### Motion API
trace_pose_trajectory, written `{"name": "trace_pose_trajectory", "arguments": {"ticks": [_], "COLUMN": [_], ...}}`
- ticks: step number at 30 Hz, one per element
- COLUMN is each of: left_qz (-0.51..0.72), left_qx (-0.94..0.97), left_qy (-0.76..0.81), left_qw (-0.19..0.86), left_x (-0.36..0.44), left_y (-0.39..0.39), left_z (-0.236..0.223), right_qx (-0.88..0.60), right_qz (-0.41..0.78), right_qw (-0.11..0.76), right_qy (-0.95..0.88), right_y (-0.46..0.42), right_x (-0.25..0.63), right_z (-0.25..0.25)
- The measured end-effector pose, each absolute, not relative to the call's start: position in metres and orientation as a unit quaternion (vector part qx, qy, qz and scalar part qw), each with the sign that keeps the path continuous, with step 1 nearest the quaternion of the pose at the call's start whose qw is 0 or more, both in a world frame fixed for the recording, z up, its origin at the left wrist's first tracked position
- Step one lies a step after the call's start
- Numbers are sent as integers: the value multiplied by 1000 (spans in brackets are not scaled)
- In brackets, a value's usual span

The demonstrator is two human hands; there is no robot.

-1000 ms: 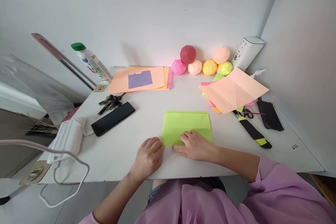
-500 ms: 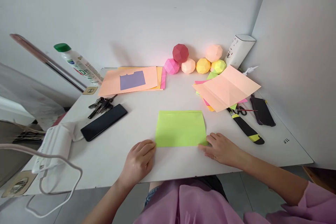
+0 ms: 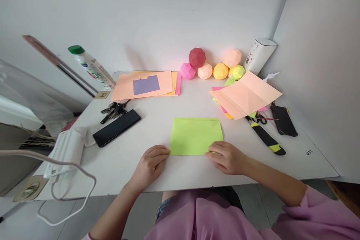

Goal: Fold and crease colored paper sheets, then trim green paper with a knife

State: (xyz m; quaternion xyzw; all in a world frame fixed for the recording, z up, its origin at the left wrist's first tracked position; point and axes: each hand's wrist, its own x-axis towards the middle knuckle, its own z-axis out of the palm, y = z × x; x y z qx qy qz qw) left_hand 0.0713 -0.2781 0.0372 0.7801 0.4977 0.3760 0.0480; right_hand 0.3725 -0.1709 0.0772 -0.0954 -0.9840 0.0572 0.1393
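Observation:
A folded lime-green paper sheet (image 3: 196, 135) lies flat on the white table (image 3: 174, 168) in front of me. My left hand (image 3: 150, 165) rests with curled fingers at the sheet's near left corner, fingertips touching its edge. My right hand (image 3: 226, 156) lies over the near right corner, fingers bent and pressing on the paper's lower edge.
Left: a black phone (image 3: 116, 128), keys (image 3: 114, 109), a white charger with cable (image 3: 66, 150), a green-capped bottle (image 3: 91, 67). Back: a stack of peach paper (image 3: 146, 84) and several paper balls (image 3: 209, 68). Right: loose coloured sheets (image 3: 246, 95), a black-yellow knife (image 3: 267, 138), scissors, a black case (image 3: 283, 120).
My right hand slid from the middle of the sheet's near edge out to its right corner, then came back slightly onto the paper. The left hand stayed at the left corner.

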Motion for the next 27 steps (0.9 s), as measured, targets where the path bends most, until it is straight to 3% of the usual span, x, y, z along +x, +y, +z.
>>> {"name": "trace_pose_trajectory", "arguments": {"ticks": [10,27], "left_qz": [359,305], "left_qx": [787,811], "left_qy": [501,497], "left_qw": [20,-40], "left_x": [72,82], "left_y": [-277,-276], "left_z": [40,41], "right_qx": [-46,-82], "right_qz": [-3,-17], "right_qw": [-51,-83], "right_qy": [-998,-993], "right_y": [-171,-171], "right_x": [266,287], "right_z": [66,76]}}
